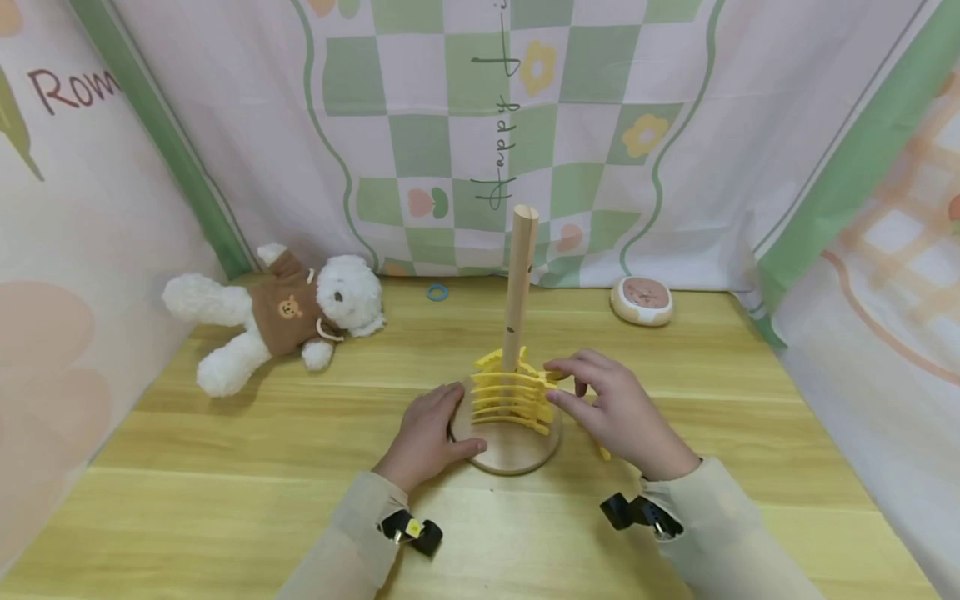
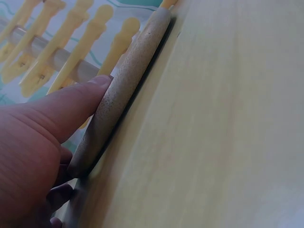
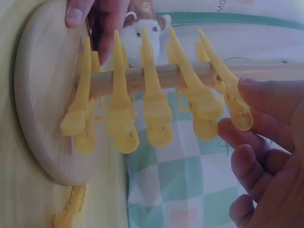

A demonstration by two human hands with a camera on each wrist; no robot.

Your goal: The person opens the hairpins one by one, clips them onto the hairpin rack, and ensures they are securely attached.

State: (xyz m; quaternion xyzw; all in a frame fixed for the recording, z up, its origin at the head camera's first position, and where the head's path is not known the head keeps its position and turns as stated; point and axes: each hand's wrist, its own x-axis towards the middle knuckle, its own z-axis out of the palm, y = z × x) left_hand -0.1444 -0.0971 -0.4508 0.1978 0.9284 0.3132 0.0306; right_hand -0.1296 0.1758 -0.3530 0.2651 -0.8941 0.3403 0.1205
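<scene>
A wooden post (image 1: 519,283) stands upright on a round wooden base (image 1: 510,458). Several curved yellow plastic clips (image 1: 510,392), with small metal pins, are stacked in spaced tiers around its lower part. My left hand (image 1: 426,435) holds the base's left rim, thumb at the front and fingers farther back. On the right side, my right hand (image 1: 618,408) pinches the end of the uppermost clip (image 3: 240,111) between thumb and index finger; the other fingers are curled in. Another yellow piece with a toothed edge (image 3: 71,209) lies on the table by the base, mostly hidden by my right hand in the head view.
A white plush bear (image 1: 292,308) in a brown top lies at the back left. A small blue ring (image 1: 437,292) is near the back edge. At the back right sits a round cream and pink device (image 1: 642,301). Printed curtains (image 1: 420,142) enclose the wooden table (image 1: 247,492).
</scene>
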